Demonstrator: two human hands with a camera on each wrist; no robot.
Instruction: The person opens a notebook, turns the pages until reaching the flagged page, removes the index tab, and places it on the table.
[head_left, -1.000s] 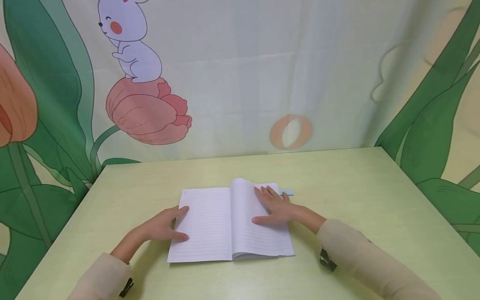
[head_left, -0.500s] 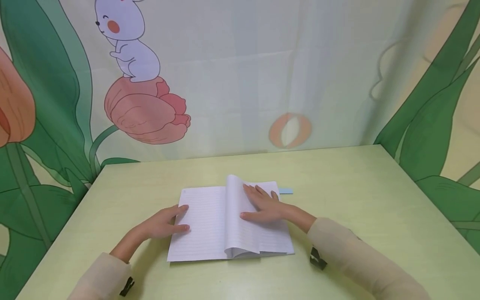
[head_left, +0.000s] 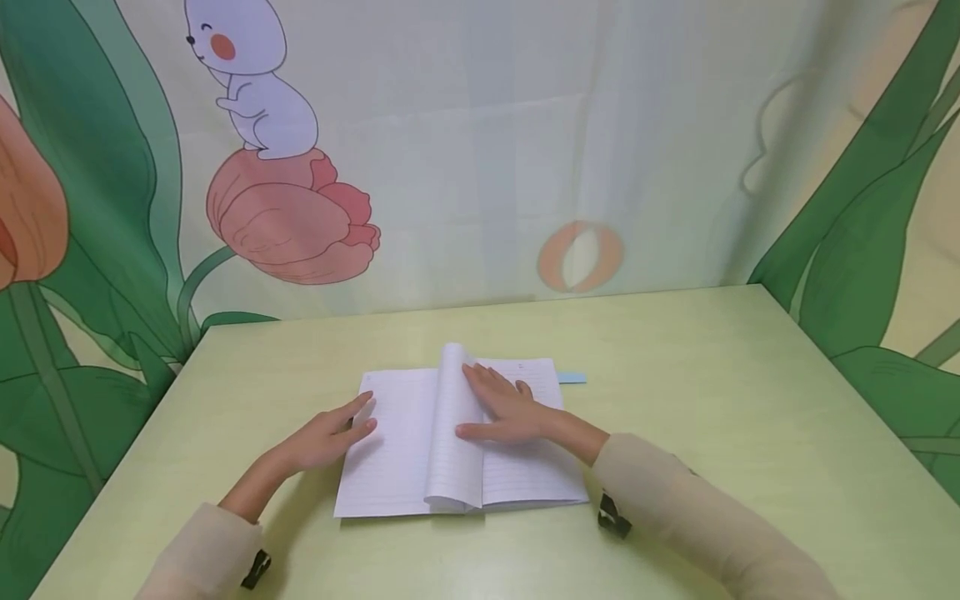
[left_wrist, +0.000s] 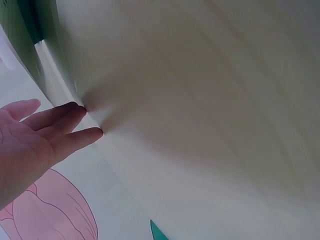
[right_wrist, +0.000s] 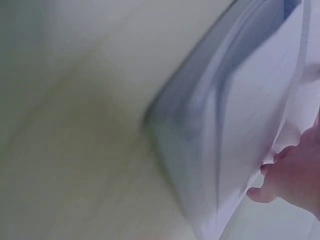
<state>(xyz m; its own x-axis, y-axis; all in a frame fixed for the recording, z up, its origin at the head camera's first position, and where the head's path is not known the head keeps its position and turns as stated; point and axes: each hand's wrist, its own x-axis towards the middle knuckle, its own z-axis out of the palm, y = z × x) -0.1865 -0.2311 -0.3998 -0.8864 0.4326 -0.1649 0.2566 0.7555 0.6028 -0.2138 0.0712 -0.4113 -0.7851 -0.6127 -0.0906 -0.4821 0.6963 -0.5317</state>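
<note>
An open notebook with lined white pages [head_left: 390, 467] lies on the table. One leaf [head_left: 450, 454] is curled up into a roll near the middle. My right hand [head_left: 510, 412] lies flat against this leaf, fingers stretched out and thumb apart, over the right-hand page. At the notebook's left edge is my left hand [head_left: 326, 437], its fingers extended and its thumb and index finger over the page margin. In the left wrist view the left hand [left_wrist: 45, 132] shows straight fingers. The right wrist view shows the right hand [right_wrist: 295, 172] beside the notebook's layered pages [right_wrist: 250, 115].
A pale blue strip [head_left: 572, 378] sticks out from the notebook's upper right edge. The light wooden table [head_left: 712, 375] runs back to a curtain [head_left: 465, 167] printed with a rabbit, tulips and leaves. A dark clip [head_left: 615, 517] hangs under the right sleeve.
My right hand has slid left, pushing the leaf from the right-hand page into a raised curl and baring the page beneath. The left hand's thumb and index finger have lifted slightly.
</note>
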